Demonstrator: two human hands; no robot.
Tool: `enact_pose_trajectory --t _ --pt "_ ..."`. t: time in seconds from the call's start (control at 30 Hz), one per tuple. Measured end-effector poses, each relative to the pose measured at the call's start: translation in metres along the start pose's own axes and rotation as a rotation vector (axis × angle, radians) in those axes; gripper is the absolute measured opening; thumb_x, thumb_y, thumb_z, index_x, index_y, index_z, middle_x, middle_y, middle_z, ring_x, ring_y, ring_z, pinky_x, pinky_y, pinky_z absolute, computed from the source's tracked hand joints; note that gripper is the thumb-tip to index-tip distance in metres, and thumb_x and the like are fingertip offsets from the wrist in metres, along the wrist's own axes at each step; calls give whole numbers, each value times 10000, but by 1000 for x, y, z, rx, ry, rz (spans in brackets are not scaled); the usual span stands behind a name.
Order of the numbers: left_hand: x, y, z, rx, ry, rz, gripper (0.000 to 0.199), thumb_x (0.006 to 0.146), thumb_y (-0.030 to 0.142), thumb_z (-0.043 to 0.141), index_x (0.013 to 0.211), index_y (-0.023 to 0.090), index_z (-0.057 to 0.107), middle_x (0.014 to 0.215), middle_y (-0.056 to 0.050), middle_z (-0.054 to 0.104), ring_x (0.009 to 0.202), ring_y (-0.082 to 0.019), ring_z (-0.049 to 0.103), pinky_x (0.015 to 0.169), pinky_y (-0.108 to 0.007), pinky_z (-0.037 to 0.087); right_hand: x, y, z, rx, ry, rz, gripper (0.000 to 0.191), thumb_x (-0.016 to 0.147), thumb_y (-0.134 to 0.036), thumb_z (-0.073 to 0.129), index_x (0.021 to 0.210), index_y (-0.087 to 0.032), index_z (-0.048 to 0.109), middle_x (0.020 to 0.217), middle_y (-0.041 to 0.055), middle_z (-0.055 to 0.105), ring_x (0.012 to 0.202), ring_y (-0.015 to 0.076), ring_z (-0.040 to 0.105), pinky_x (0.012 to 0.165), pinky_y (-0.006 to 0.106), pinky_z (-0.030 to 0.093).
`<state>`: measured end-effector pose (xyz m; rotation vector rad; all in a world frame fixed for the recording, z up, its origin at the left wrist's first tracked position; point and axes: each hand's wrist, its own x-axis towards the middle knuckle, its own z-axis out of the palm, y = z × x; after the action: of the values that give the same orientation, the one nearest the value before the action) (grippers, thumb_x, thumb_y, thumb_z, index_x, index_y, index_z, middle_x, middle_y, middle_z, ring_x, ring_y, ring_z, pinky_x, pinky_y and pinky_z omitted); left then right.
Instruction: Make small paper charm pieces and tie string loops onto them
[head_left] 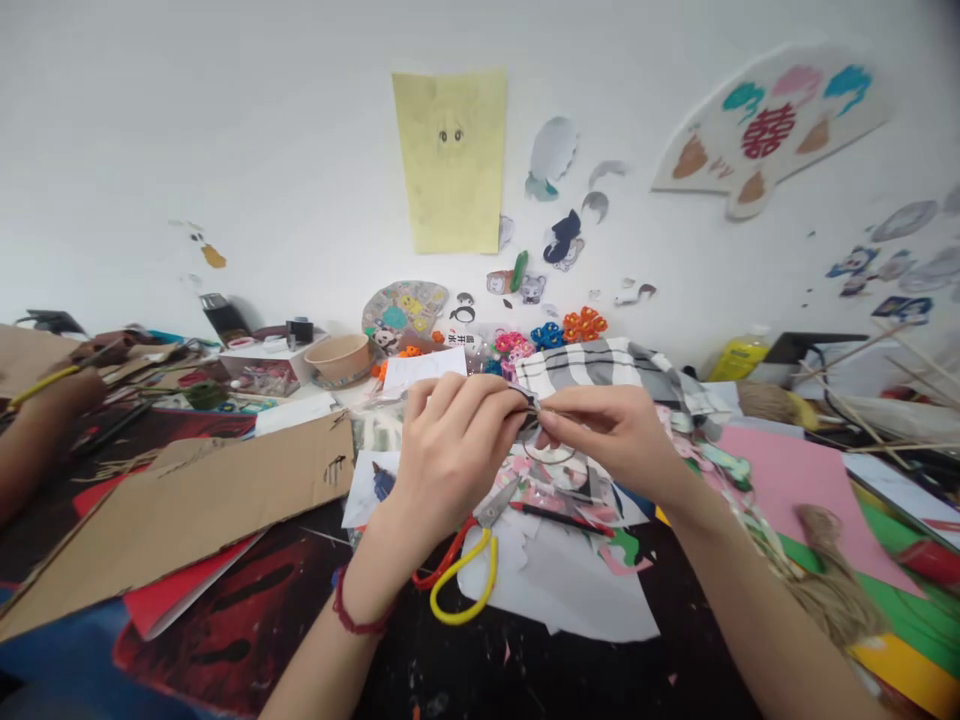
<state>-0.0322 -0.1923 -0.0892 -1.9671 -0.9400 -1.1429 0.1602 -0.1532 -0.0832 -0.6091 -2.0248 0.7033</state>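
My left hand [454,450] and my right hand [611,430] meet at the middle over the table. Both have their fingers pinched on a thin dark wire-like loop [550,458], whose curve hangs between them; its upper part is hidden by the fingertips. Below my left hand lie scissors with yellow handles [465,590], beside a red-handled pair [448,560]. A dark red pen [562,517] rests on white paper scraps [570,590] under the hands.
Cardboard [195,500] covers the left side. Another person's hand [64,395] is at the far left. Pink paper [810,490] and twine [832,580] lie at right. Behind are a bowl [339,358], checked cloth [592,368] and a yellow bottle [741,357].
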Motion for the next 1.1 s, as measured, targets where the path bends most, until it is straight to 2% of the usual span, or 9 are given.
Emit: enact_pose_trajectory --t 0.13,0.37,0.5,0.6,0.7,0.77,0.9,1.03,1.1 --pt "-10 7 -4 -31 70 -111 114 859 144 659 954 196 628 936 -38 706 827 -183 580 765 -353 388 -2 -2 7 36 35 -25 168 901 -272 603 833 -185 730 766 26 713 664 126 636 613 260 511" --pt "-33 13 -1 -113 29 -163 164 870 141 642 1020 208 635 956 -48 690 851 -185 585 780 -355 391 -12 5 21 51 37 4 192 906 -283 596 801 -175 715 714 27 685 657 135 616 615 270 500" --pt "-43 19 -2 -195 -3 -230 120 883 172 635 998 207 632 967 -46 691 872 -185 598 786 -352 392 -21 1 33 57 37 29 210 914 -278 584 773 -180 704 721 19 674 657 126 604 612 255 481" --pt "-54 24 -4 -191 50 -374 125 898 179 612 1021 197 619 913 -34 693 805 -164 601 789 -344 396 -34 4 42 17 75 53 229 910 -298 586 744 -189 700 719 18 681 670 138 612 639 266 490" --pt "-71 25 -8 -148 140 -602 137 909 237 607 1035 186 619 785 4 679 640 -127 557 748 -318 401 -55 19 45 -44 215 92 170 875 -318 631 799 -196 722 776 33 723 744 172 652 723 299 519" --pt "-84 22 -12 -178 63 -711 127 922 304 592 908 192 650 710 18 671 609 -124 556 709 -301 395 -73 35 41 -13 340 174 171 856 -330 649 791 -190 723 736 31 721 696 171 652 689 298 527" --pt "-111 20 -12 -191 -244 -748 435 971 365 484 597 184 612 550 10 608 556 -129 536 657 -291 355 -102 71 29 44 668 326 190 802 -358 690 838 -179 746 649 9 696 595 155 604 634 303 518" --pt "-128 30 -5 -120 -459 -684 466 979 360 445 565 183 568 525 5 583 532 -135 522 647 -291 330 -120 92 24 31 800 343 210 770 -371 705 786 -164 736 625 8 671 586 151 578 603 298 492" --pt "-133 32 -5 -114 -499 -674 385 976 344 449 658 191 603 588 2 619 581 -149 564 662 -293 338 -125 95 24 25 861 350 217 766 -375 706 783 -160 734 629 10 662 583 145 560 589 294 478"
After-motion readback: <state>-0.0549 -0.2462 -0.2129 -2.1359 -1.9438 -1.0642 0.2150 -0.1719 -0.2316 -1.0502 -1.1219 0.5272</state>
